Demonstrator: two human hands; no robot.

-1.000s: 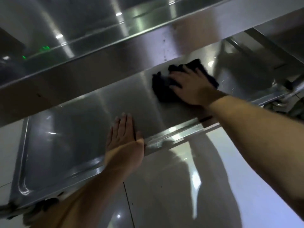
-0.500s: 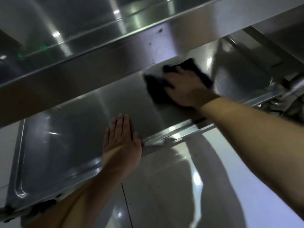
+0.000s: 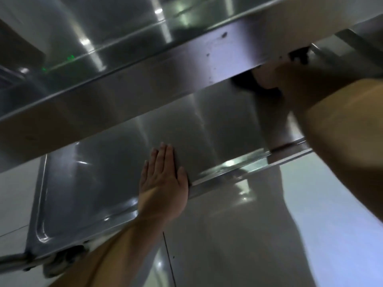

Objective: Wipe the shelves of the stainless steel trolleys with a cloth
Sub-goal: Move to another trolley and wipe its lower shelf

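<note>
Stainless steel fills nearly the whole view: a trolley seen from above, its upper shelf running as a wide band across the top and its lower shelf showing beneath it, with a raised rim and a rounded corner at the far left. A caster sits under that left corner, on a pale glossy floor. Towards the middle, the left hand lies flat on the lower shelf by its near edge, fingers straight and close together, the thumb lying along the rim, holding nothing. Further right and well apart from it, the dark cloth rests on the same shelf, deep under the front lip of the upper shelf, so only a small dark patch shows. The right hand is directly on the cloth, just to its right and over it, the forearm coming in from the right edge. This hand is blurred and partly hidden by the upper shelf; whether its fingers lie flat on the cloth or curl round it cannot be told.
</note>
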